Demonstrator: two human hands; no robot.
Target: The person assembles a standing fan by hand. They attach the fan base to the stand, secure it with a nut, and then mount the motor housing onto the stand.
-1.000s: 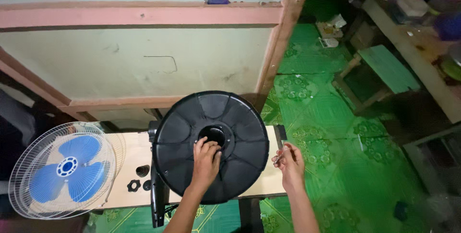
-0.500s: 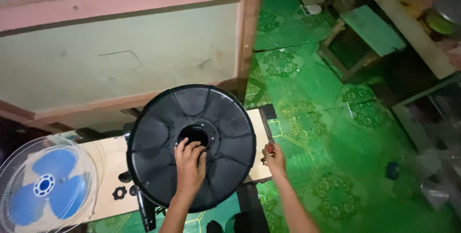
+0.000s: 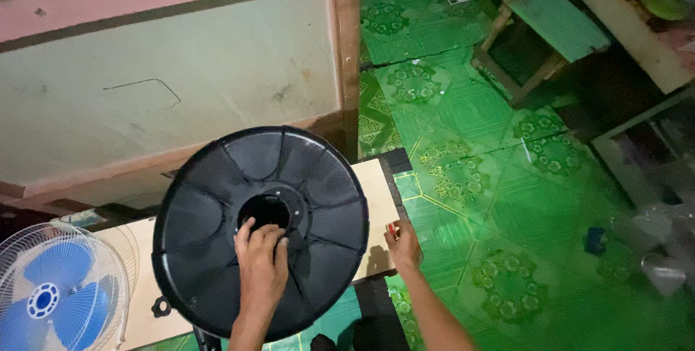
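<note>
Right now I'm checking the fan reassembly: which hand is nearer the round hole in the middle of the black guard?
Left. The left hand has its fingers at the hole rim; the right hand is off the black guard, at the board's right edge.

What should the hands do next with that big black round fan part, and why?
Probably bring the right hand, which seems to grip a small red-handled tool at the table edge, over to the centre hole of the black fan guard. The left hand already rests its fingertips at that hole's rim, steadying the guard.
</note>
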